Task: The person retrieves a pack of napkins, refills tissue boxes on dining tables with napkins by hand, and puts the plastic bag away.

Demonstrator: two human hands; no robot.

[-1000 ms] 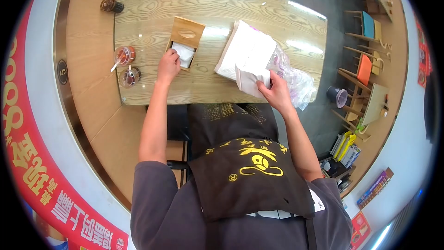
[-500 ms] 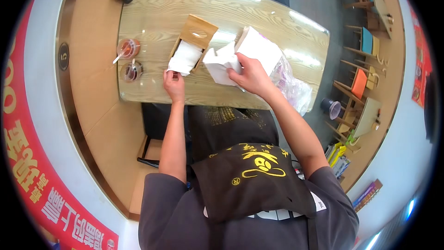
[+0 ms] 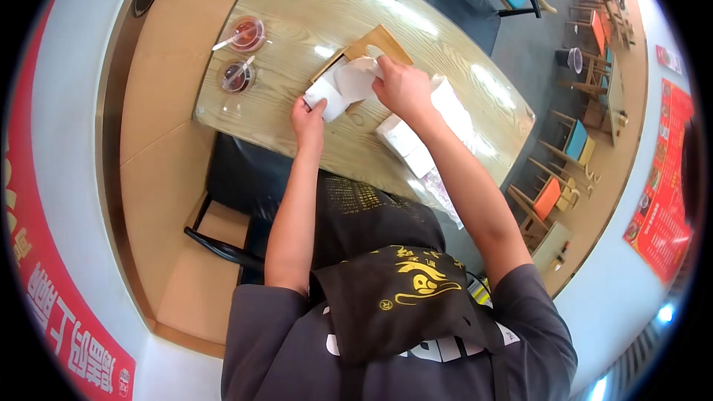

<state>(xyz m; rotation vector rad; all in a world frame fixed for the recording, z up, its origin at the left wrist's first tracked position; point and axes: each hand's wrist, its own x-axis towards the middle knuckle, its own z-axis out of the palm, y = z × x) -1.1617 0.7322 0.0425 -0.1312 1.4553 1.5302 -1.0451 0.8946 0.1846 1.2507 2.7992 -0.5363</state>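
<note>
A wooden tissue box [image 3: 394, 43] with an oval slot in its lid lies open on the table. White paper napkins [image 3: 327, 98] cover its near side. My left hand [image 3: 309, 120] grips their near left edge, thumb on top and fingers underneath. Over the box, my right hand [image 3: 405, 89] is closed on a white napkin sheet [image 3: 358, 80], its fingertips partly hidden. Under and beside my right forearm is a thick stack of white napkins [image 3: 407, 142], with crumpled clear plastic wrapping [image 3: 444, 194] at its near end.
Two clear lidded tubs, one with red contents [image 3: 246, 33] and one with dark contents [image 3: 237, 76], stand at the table's left, each with a spoon. A black chair [image 3: 241, 178] is tucked against the near left side. The glass-topped table [image 3: 275, 111] has reflective glare.
My right hand has moved from the large napkin stack to above the box, carrying napkins. My left hand now pinches the napkins at the box. The camera view has rotated.
</note>
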